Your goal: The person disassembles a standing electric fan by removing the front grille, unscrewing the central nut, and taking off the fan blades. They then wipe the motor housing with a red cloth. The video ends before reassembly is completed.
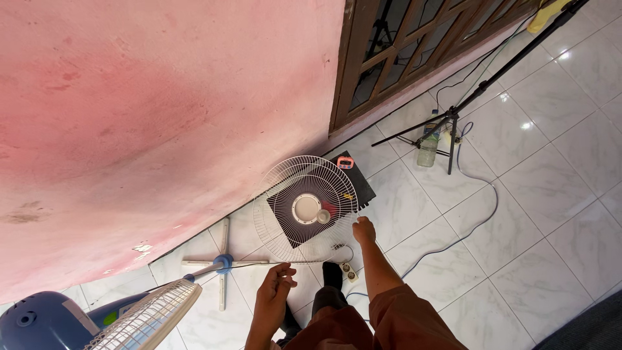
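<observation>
Down on the white floor by the pink wall, both hands, right hand [364,230] and left hand [275,280], gripped the round white fan grille [306,209] by its rim, best held level and steady.

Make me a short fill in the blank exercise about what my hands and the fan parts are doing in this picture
1. The right hand grips the rim of the white wire fan ____.
2. The fan grille leans over a ____ box on the tiled floor.
3. The blue fan lies by the ____ wall.
4. The left hand is below the grille's ____ edge.

Missing words: grille; black; pink; lower
</observation>
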